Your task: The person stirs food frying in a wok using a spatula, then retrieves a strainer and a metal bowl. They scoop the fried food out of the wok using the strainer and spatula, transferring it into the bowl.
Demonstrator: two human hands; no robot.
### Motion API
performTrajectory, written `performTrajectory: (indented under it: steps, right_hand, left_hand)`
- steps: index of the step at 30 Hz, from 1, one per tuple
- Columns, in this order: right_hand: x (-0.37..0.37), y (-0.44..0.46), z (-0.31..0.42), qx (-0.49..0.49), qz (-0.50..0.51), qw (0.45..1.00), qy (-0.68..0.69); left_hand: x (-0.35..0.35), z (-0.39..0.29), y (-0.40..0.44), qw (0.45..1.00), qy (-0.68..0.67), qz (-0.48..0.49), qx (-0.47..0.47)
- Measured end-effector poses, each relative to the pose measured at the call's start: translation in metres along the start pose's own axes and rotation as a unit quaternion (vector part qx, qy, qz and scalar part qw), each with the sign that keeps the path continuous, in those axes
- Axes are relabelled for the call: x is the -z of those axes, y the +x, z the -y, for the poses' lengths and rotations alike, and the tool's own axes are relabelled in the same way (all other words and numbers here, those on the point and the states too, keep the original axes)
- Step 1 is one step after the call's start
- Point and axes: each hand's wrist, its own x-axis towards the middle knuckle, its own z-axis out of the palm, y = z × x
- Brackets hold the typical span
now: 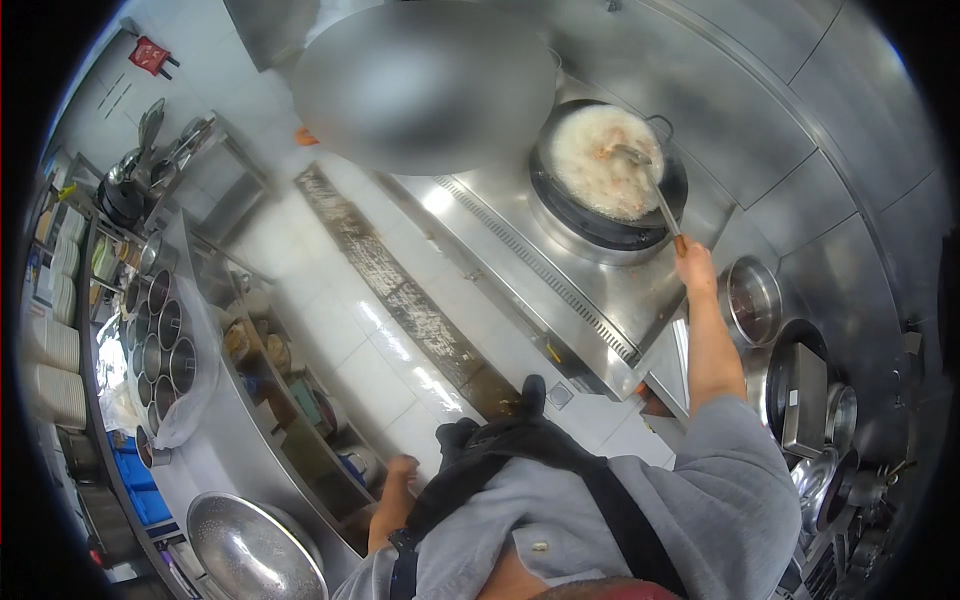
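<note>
Grey shirt (735,470) and dark apron (630,520) lie nearest the camera, with one bare forearm to each side. The right grip (692,265) is closed on the handle end of a ladle (668,212), whose head sits in the froth (580,175) inside a black wok (610,234) on the stove (480,215). The left grip (400,472) is low beside the table (225,410), well apart from the wok; nothing shows in it, and whether its fingers are curled or spread I cannot tell.

As for progress, loading looks at least partly done: pinkish food (603,152) is already in the wok amid pale, foaming liquid. Judging by the froth, cooking is under way, though it cannot be told whether the liquid is oil or water, or how done the pieces are. Lifting out looks undone, since the food lies in the wok around the ladle's head. Just beside the right forearm, a bowl (772,300) holds something dark red, too unclear to name; whether it belongs with this batch cannot be told. Across the floor (380,385), a colander (250,550) stands at the table's near end and pots (182,365) are grouped farther along.
</note>
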Motion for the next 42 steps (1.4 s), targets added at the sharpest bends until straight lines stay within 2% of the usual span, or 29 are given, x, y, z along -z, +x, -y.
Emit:
performTrajectory:
  steps: [2,3,5,6,7,8,9,11,12,13,14,15,16,17,21,22,23,24,26,29,31,32,34,35,39,42]
  right_hand:
    - [0.002,-0.005,-0.016,0.010,-0.025,0.999,0.038]
    - [0.004,-0.007,-0.027,0.019,-0.051,0.996,0.072]
    - [0.008,-0.011,-0.041,0.020,-0.056,0.997,0.051]
    - [0.016,-0.014,-0.041,-0.037,-0.022,0.994,0.103]
    - [0.023,-0.015,-0.040,-0.095,0.013,0.984,0.154]
    - [0.027,-0.013,-0.038,-0.094,0.013,0.983,0.155]
    - [0.031,-0.010,-0.036,-0.114,0.013,0.978,0.172]
    - [0.020,0.003,-0.045,-0.133,0.014,0.973,0.188]
    - [-0.001,0.018,-0.062,-0.085,-0.030,0.983,0.160]
    - [-0.013,0.028,-0.072,-0.036,-0.073,0.988,0.131]
    - [-0.012,0.030,-0.063,-0.033,-0.070,0.989,0.130]
    - [-0.008,0.030,-0.044,-0.101,-0.016,0.968,0.228]
    - [-0.006,0.031,-0.028,-0.166,0.041,0.932,0.321]
    - [-0.012,0.034,-0.021,-0.157,0.048,0.933,0.320]
    - [-0.036,0.028,0.005,-0.134,0.093,0.955,0.249]
    - [-0.053,0.029,-0.008,-0.030,0.031,0.988,0.151]
    - [-0.062,0.027,-0.017,0.072,-0.034,0.996,0.050]
    - [-0.056,0.019,-0.014,0.073,-0.034,0.996,0.049]
    - [-0.023,-0.001,0.008,0.015,0.045,0.998,0.041]
    - [0.008,-0.024,0.005,0.041,0.032,0.999,0.017]
    - [0.039,-0.045,0.009,0.031,0.020,0.999,0.023]
    - [0.052,-0.055,0.007,0.032,0.018,0.999,0.030]
    - [0.073,-0.076,-0.004,0.002,0.028,0.998,0.061]
    - [0.086,-0.089,-0.004,-0.007,0.025,0.998,0.056]
    - [0.122,-0.135,-0.014,0.015,0.001,1.000,0.027]
    - [0.136,-0.155,-0.013,0.030,0.009,0.999,0.021]
  left_hand:
    - [0.003,0.002,0.017,0.995,-0.044,0.016,-0.089]
    - [0.005,-0.013,0.011,0.995,-0.045,0.016,-0.087]
    - [0.012,-0.053,-0.004,0.994,-0.103,-0.017,0.004]
    - [0.011,-0.057,-0.001,0.994,-0.104,-0.018,0.005]
    - [0.006,-0.052,0.014,0.996,-0.079,-0.004,-0.044]
    - [0.003,-0.049,0.023,0.994,-0.052,0.010,-0.093]
    - [0.008,-0.063,0.014,0.994,-0.052,0.009,-0.093]
    - [0.020,-0.105,-0.019,0.995,-0.098,-0.021,-0.013]
    - [0.019,-0.099,-0.012,0.995,-0.100,-0.020,-0.012]
    - [0.016,-0.082,0.009,0.994,-0.058,-0.008,-0.089]
    - [0.011,-0.071,0.020,0.986,-0.018,0.004,-0.165]
    - [0.009,-0.075,0.016,0.986,-0.024,0.003,-0.163]
    - [0.010,-0.083,0.011,0.992,-0.108,-0.016,-0.061]
    - [0.011,-0.090,0.007,0.980,-0.193,-0.035,0.043]
    - [0.013,-0.077,0.002,0.979,-0.192,-0.059,0.028]
    - [0.009,-0.071,-0.001,0.979,-0.195,-0.058,0.031]
    - [0.006,-0.064,-0.003,0.975,-0.210,-0.067,0.037]
    - [0.003,-0.059,-0.004,0.971,-0.224,-0.077,0.043]
    - [-0.004,-0.047,-0.011,0.970,-0.229,-0.061,0.051]
    - [-0.024,-0.012,-0.017,0.965,-0.255,-0.031,0.054]
    - [-0.035,0.022,-0.007,0.994,-0.077,0.032,-0.077]
    - [-0.052,0.042,0.007,0.993,-0.072,0.035,-0.082]
    - [-0.078,0.065,0.032,0.971,-0.211,0.076,0.085]
    - [-0.080,0.069,0.030,0.976,-0.190,0.069,0.075]
    - [-0.055,0.062,0.034,0.996,-0.020,0.047,-0.078]
    - [-0.033,0.054,0.058,0.965,0.149,0.025,-0.216]
